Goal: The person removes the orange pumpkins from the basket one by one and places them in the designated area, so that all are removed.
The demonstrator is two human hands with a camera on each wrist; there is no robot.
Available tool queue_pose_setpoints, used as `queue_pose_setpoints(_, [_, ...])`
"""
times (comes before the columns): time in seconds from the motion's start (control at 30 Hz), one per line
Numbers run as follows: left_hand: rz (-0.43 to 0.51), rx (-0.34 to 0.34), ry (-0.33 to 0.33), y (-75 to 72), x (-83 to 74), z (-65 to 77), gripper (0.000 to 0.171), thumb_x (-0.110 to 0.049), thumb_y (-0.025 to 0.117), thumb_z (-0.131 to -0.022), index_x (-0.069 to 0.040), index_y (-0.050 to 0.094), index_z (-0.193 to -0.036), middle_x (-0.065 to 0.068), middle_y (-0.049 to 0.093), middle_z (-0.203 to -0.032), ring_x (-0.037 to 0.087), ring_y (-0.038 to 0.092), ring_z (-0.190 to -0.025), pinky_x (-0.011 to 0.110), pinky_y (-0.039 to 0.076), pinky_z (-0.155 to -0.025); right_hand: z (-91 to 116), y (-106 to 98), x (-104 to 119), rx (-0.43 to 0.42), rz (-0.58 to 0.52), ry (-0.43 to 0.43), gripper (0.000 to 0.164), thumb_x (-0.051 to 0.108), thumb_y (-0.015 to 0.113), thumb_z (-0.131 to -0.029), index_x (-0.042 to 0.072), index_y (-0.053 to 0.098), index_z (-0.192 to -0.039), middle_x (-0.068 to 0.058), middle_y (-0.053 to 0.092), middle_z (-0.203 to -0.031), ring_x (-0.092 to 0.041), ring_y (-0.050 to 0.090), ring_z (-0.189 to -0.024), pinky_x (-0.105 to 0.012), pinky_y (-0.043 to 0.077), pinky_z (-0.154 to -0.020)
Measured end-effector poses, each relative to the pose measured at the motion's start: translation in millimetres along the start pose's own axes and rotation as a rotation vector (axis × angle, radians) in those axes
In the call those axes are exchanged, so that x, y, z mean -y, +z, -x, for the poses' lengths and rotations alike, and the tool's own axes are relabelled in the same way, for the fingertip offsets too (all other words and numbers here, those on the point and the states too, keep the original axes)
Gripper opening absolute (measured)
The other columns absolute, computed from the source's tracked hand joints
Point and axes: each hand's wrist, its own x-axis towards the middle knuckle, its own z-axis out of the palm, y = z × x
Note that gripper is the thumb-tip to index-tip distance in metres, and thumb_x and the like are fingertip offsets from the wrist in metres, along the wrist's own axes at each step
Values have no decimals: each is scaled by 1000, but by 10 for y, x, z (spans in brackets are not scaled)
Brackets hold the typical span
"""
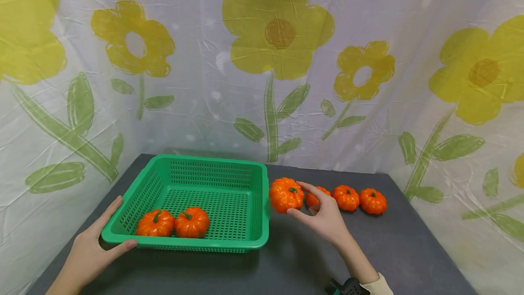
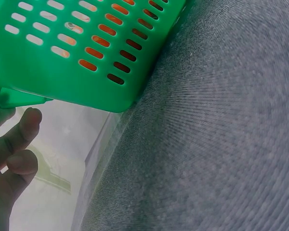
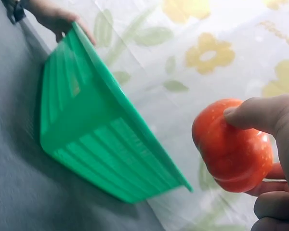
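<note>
A small orange pumpkin (image 1: 285,195) with a green stem is pinched between the thumb and fingers of my right hand (image 1: 323,217), raised just right of the green basket (image 1: 258,243). In the right wrist view the thumb lies across the held pumpkin (image 3: 231,149). My left hand (image 1: 92,249) holds the basket's near left corner, thumb at the front rim and fingers along the left side. Below the rim in the left wrist view, some fingers (image 2: 21,161) hang curled beside the perforated wall. Two pumpkins, one left (image 1: 155,223) and one right (image 1: 192,222), sit inside at the front.
Three more pumpkins stand in a row at the right: one partly hidden behind my right hand (image 1: 313,198), a middle one (image 1: 346,198) and an outer one (image 1: 373,201). The dark grey table (image 1: 393,249) ends at a flower-printed curtain (image 1: 196,104) behind and at both sides.
</note>
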Motion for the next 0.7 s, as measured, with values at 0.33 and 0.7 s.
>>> queue_pose_setpoints(0.33, [-4, -1, 3, -8, 1, -2, 111, -36, 88, -88, -34, 15, -172, 35, 40, -160, 60, 50, -128, 77, 45, -86, 175, -421, -282, -147, 49, 133, 68, 23, 90, -87, 9, 61, -148, -19, 66, -137, 0, 33, -49, -18, 38, -50])
queue_pose_setpoints(0.7, [-11, 5, -3, -12, 4, -1, 111, -37, 87, -89, -35, 14, -172, 37, 39, -160, 62, 48, -128, 79, 44, -85, 424, -741, -637, -286, 175, 288, 74, 33, 86, -91, 5, 56, -153, -30, 69, -126, -4, 35, -45, -24, 39, -47])
